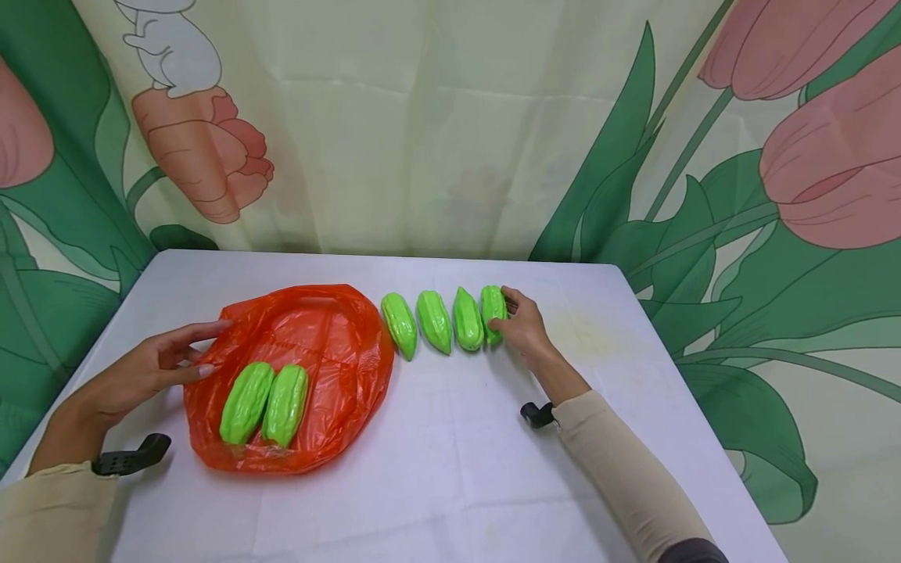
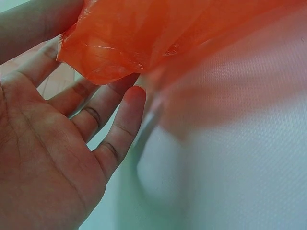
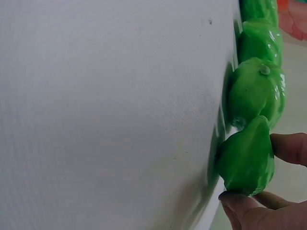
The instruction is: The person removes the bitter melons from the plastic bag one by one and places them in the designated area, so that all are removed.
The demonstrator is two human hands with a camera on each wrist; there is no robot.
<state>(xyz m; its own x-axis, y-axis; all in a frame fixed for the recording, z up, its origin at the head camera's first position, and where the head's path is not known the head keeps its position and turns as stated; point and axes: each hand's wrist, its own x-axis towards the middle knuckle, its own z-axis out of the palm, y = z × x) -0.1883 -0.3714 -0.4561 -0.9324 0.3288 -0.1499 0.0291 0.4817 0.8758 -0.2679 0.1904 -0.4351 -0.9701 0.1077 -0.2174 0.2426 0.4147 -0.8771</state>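
My left hand (image 1: 144, 367) holds the left edge of a thin, translucent red plastic bag (image 1: 345, 336). In the left wrist view, the thumb lies over the bag (image 2: 120, 38) while the fingers stretch out under its edge. Two glossy green ridged gourds (image 1: 246, 403) lie side by side on the bag's lower left part. To its right, several similar gourds (image 1: 434, 320) stand in a row. At the row's right end my right hand (image 1: 524, 320) grips the last gourd (image 3: 247, 160), thumb on one side and fingertips on the other.
A white cloth covers the table (image 1: 450, 500), with its far edge close behind the row of gourds. Behind it hangs a printed curtain (image 1: 422, 125) with tulips and a rabbit. Black wrist cameras (image 1: 134, 456) sit at both cuffs.
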